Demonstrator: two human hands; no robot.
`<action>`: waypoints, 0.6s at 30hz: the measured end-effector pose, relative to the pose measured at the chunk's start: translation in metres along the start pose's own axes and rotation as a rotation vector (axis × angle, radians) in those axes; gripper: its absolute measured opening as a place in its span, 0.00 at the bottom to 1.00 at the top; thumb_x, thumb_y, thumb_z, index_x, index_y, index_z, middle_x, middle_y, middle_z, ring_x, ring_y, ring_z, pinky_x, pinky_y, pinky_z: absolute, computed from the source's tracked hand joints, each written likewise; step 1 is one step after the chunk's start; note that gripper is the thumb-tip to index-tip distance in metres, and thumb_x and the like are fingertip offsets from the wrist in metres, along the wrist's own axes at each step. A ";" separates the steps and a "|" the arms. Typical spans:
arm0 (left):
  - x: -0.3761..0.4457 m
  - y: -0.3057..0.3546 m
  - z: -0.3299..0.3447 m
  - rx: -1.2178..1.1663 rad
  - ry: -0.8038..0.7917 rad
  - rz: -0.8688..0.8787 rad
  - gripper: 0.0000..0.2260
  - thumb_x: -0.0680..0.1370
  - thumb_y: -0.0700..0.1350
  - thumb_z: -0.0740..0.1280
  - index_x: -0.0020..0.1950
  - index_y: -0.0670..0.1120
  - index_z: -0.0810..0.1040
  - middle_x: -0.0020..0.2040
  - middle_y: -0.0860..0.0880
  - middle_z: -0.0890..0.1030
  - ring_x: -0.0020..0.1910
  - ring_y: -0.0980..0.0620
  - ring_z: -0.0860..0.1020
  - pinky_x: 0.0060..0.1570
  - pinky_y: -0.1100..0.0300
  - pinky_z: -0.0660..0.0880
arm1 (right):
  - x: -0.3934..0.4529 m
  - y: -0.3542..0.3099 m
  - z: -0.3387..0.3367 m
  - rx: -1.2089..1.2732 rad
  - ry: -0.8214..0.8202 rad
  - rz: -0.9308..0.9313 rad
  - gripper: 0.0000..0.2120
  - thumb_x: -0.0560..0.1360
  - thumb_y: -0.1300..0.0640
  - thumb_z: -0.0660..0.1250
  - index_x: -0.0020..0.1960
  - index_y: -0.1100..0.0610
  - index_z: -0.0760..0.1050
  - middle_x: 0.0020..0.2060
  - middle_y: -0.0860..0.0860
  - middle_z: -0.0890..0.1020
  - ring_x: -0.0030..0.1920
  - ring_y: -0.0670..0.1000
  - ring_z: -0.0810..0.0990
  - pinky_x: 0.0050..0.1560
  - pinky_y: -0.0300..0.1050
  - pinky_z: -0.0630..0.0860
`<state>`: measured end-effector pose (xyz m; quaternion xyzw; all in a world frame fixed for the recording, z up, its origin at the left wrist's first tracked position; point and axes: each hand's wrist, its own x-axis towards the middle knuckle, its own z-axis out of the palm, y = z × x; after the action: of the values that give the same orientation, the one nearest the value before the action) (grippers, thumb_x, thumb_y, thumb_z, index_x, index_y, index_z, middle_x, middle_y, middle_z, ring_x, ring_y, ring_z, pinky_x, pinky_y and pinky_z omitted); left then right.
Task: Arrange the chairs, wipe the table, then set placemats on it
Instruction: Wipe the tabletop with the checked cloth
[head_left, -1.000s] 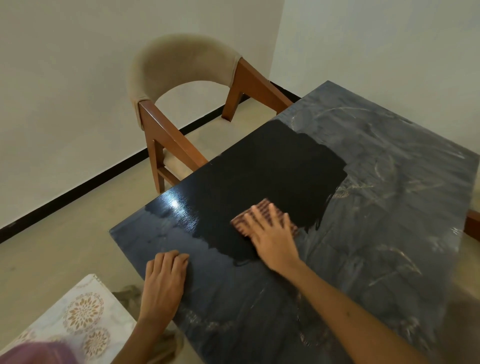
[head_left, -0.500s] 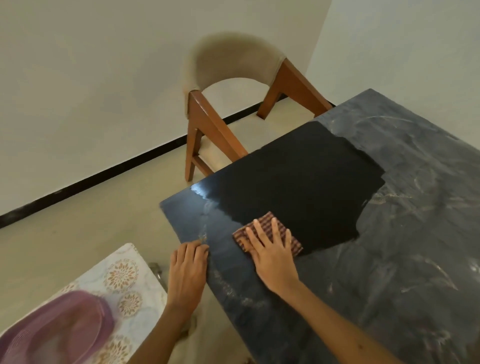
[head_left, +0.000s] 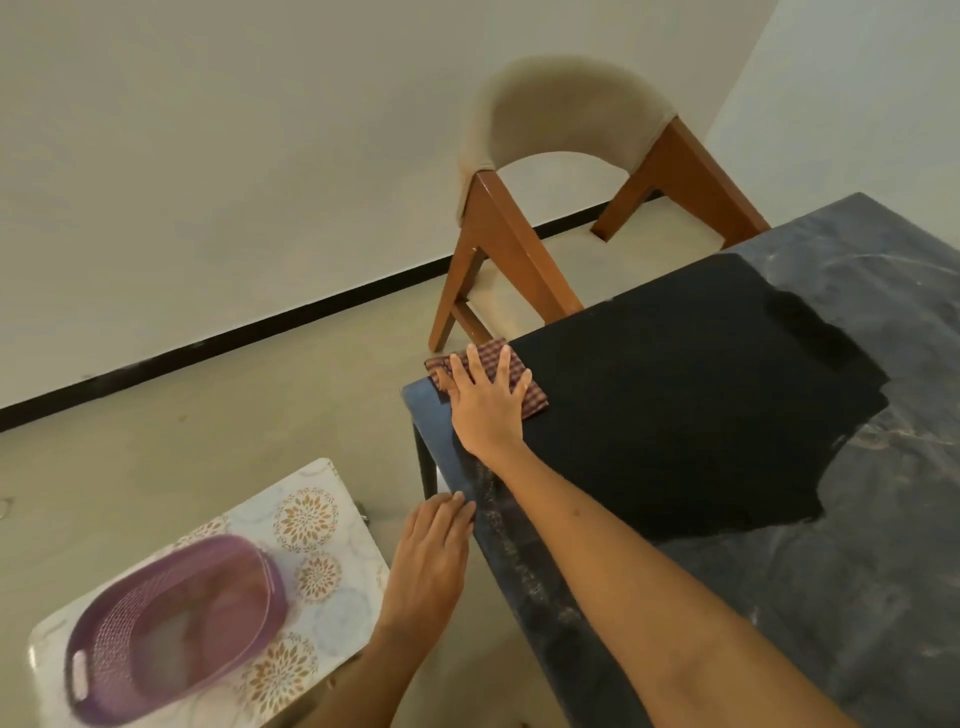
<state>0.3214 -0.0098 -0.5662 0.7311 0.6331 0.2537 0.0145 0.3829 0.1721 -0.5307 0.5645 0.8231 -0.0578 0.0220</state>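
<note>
A dark table fills the right side, dusty grey except for a clean black wiped patch. My right hand lies flat with fingers spread on a folded checked cloth at the table's far left corner, and the cloth overhangs the edge a little. My left hand rests with straight fingers on the table's left edge, nearer to me. A wooden chair with a beige padded back stands at the table's far end.
A purple plastic basket sits on a small stool with a floral top at the lower left, close to the table's left edge. Bare beige floor lies between the stool, the chair and the white wall.
My right hand has slid the cloth away from me to the table's far left corner, widening the black wiped patch. The view has swung left, and the basket has come fully into sight.
</note>
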 end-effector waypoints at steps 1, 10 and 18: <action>-0.001 -0.002 0.001 0.002 -0.003 0.018 0.13 0.73 0.36 0.69 0.57 0.37 0.80 0.56 0.42 0.81 0.57 0.44 0.78 0.61 0.54 0.70 | 0.006 -0.005 0.000 0.002 -0.004 -0.007 0.27 0.81 0.47 0.53 0.78 0.50 0.52 0.78 0.54 0.51 0.75 0.68 0.44 0.69 0.75 0.47; -0.001 -0.002 -0.007 -0.147 -0.013 -0.028 0.19 0.83 0.43 0.50 0.61 0.38 0.78 0.59 0.43 0.79 0.61 0.47 0.74 0.65 0.55 0.68 | -0.009 -0.035 0.008 -0.023 0.001 -0.253 0.24 0.81 0.46 0.53 0.76 0.48 0.57 0.77 0.53 0.56 0.75 0.67 0.51 0.70 0.72 0.48; -0.012 -0.003 -0.022 -0.199 -0.059 -0.169 0.13 0.80 0.42 0.53 0.55 0.43 0.76 0.52 0.46 0.77 0.51 0.54 0.71 0.53 0.64 0.67 | -0.063 -0.014 0.008 0.016 -0.008 -0.235 0.23 0.80 0.48 0.54 0.75 0.47 0.60 0.76 0.53 0.60 0.74 0.67 0.56 0.69 0.73 0.53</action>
<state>0.3092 -0.0272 -0.5519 0.6775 0.6633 0.2913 0.1268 0.3923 0.1080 -0.5311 0.4641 0.8830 -0.0686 0.0137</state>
